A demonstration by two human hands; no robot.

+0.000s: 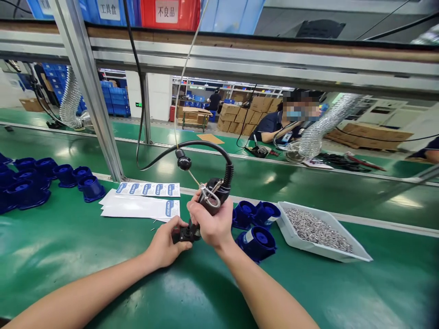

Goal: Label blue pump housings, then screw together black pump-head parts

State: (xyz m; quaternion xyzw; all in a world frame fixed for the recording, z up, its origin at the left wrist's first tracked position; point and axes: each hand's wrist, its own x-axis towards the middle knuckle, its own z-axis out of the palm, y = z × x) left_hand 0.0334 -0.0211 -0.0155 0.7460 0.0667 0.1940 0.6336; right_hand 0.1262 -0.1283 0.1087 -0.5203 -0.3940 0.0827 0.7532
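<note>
On the shelf overhead, a red bin [168, 13] carries a white card reading "不良品", and a blue bin [109, 9] beside it one reading "工具盒". White label sheets [144, 201] lie on the green table [85, 256] with rows of blue printed labels too small to read. Just in front of them, above the table, the right hand [214, 224] has its grip closed tight around the body of an electric screwdriver [214, 194], which hangs from a black cable [206, 146] and points downwards. The left hand [166, 246] pinches a small black part [183, 235] at the driver's lower end, fingers closed on it. Blue round housings [257, 240] sit just right of the hands, next to a white tray [291, 237] of silver screws [315, 228]; more blue housings [27, 183] cluster at far left. Beyond a second green belt, a person [274, 125] in dark clothes works by a foil duct [322, 128], with cardboard boxes [240, 116] stacked behind in a bright factory hall.
</note>
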